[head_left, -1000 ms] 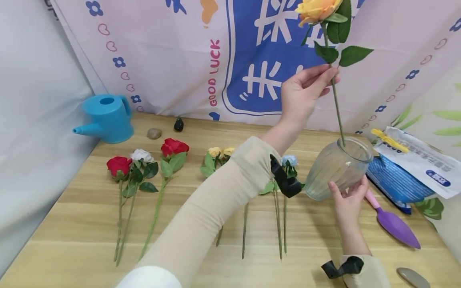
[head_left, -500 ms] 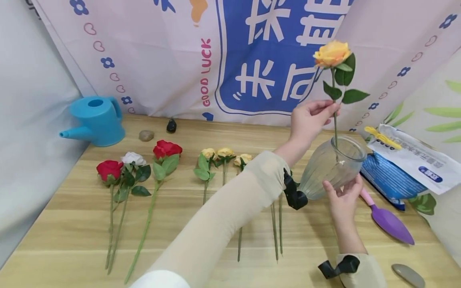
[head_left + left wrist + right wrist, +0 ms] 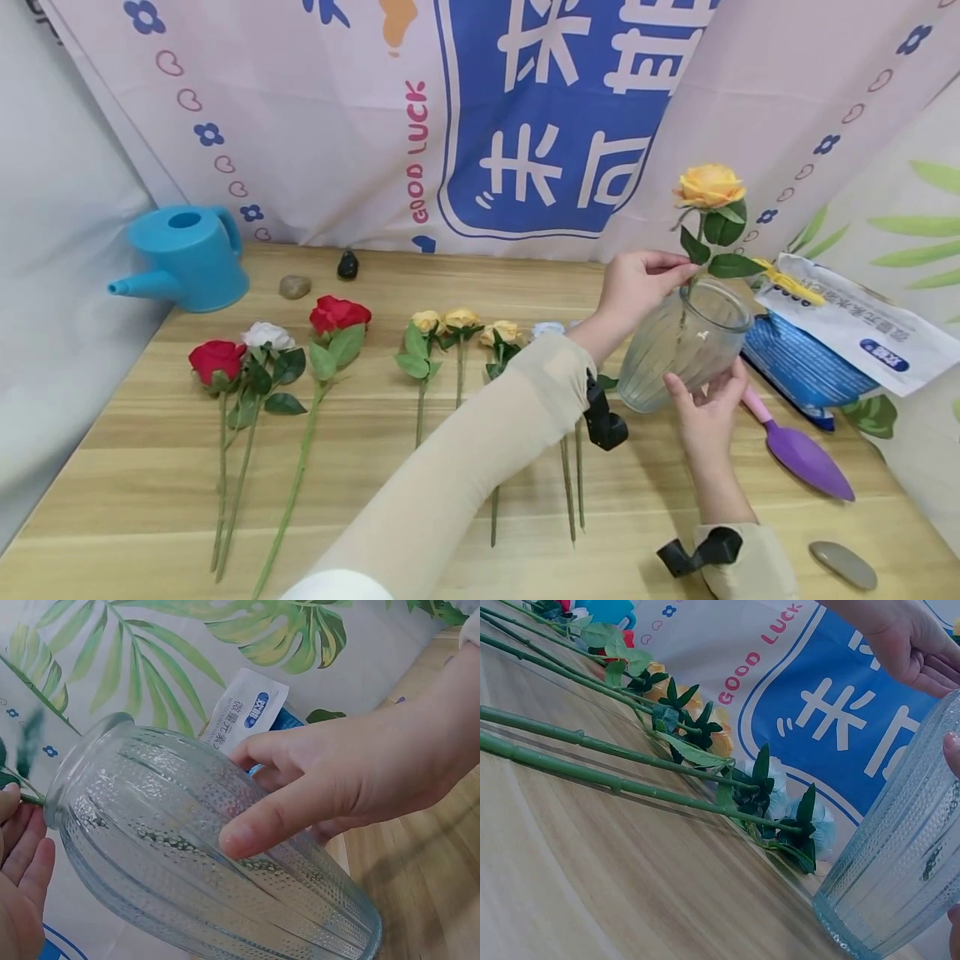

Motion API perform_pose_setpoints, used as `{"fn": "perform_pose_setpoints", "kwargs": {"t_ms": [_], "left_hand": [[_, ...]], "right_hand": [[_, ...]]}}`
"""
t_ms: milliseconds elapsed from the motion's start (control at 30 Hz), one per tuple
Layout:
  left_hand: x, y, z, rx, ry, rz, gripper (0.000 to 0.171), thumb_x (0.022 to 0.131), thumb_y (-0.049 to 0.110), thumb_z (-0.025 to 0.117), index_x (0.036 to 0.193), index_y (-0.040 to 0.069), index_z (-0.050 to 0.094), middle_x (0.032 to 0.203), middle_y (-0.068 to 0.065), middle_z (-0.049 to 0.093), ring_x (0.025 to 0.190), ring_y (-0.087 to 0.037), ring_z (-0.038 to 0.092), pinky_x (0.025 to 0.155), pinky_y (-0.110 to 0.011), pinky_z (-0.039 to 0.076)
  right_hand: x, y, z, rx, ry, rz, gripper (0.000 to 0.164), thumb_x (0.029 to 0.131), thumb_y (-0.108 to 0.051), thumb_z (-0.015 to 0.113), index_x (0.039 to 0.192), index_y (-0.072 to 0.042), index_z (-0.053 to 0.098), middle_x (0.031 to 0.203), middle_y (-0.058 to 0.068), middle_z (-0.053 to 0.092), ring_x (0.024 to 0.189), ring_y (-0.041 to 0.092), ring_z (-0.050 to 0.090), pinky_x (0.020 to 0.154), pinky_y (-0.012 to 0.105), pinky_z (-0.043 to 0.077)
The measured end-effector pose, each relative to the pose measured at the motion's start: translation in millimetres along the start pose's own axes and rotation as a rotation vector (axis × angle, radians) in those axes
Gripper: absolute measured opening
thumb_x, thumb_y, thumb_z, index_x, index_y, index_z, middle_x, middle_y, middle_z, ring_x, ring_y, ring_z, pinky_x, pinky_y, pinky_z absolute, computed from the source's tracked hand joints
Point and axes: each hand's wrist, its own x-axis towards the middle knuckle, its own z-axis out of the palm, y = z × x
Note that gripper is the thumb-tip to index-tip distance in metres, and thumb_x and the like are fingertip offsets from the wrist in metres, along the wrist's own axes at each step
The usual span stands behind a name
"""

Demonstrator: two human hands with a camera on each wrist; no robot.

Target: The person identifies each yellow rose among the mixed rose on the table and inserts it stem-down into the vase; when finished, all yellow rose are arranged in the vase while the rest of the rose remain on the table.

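Observation:
A yellow-orange artificial rose (image 3: 711, 186) with green leaves stands upright in the head view, its stem inside the mouth of a clear ribbed glass vase (image 3: 660, 362). My left hand (image 3: 637, 283) pinches that stem just below the leaves, right at the vase's rim. Tilted to the right, the vase is held low on its side by my right hand (image 3: 708, 417). The left wrist view shows the right thumb and fingers (image 3: 259, 825) on opposite sides of the glass. In the right wrist view, the vase's base edge (image 3: 840, 934) is down at the wooden table.
Red roses (image 3: 339, 315), a white rose (image 3: 267, 336), yellow roses (image 3: 461, 318) and pale blue roses (image 3: 547, 328) lie left of the vase. Around them are a blue watering can (image 3: 187, 258), stones (image 3: 843, 564), a purple trowel (image 3: 806, 462) and a blue-white bag (image 3: 817, 358).
My left hand has come down with the yellow rose, and its stem has gone deeper into the vase. The right hand keeps holding the tilted vase. The view has shifted slightly.

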Motion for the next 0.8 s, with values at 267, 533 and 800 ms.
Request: {"fn": "perform_pose_setpoints", "kwargs": {"t_ms": [267,533,800], "left_hand": [[-1.5,-0.3,-0.3,0.001,-0.001,0.010,0.011,0.079,0.013,0.070,0.087,0.007,0.072,0.079,0.002,0.069,0.065,0.006,0.058,0.058,-0.010,0.047],[-8.8,-10.7,-17.2,-0.145,-0.009,-0.073,0.014,0.080,0.014,0.069,0.089,0.004,0.071,0.076,-0.001,0.069,0.065,-0.002,0.063,0.060,-0.017,0.051],[-9.9,-2.0,-74.9,-0.156,-0.115,-0.181,0.020,0.080,0.015,0.068,0.096,0.004,0.068,0.083,-0.003,0.069,0.073,-0.008,0.065,0.065,-0.021,0.053]], "right_hand": [[-0.3,-0.4,0.6,0.002,0.000,0.002,0.075,0.078,0.008,0.063,0.135,-0.012,0.020,0.142,0.009,0.026,0.131,0.017,0.023,0.104,0.040,0.025],[-3.9,3.7,4.4,-0.001,0.003,0.013,0.076,0.077,0.006,0.065,0.135,-0.012,0.020,0.140,0.009,0.028,0.130,0.019,0.023,0.104,0.041,0.024],[-3.5,-0.1,2.1,0.006,0.015,0.015,0.075,0.077,0.004,0.067,0.135,-0.012,0.021,0.139,0.008,0.030,0.128,0.018,0.026,0.096,0.024,0.035]]}}
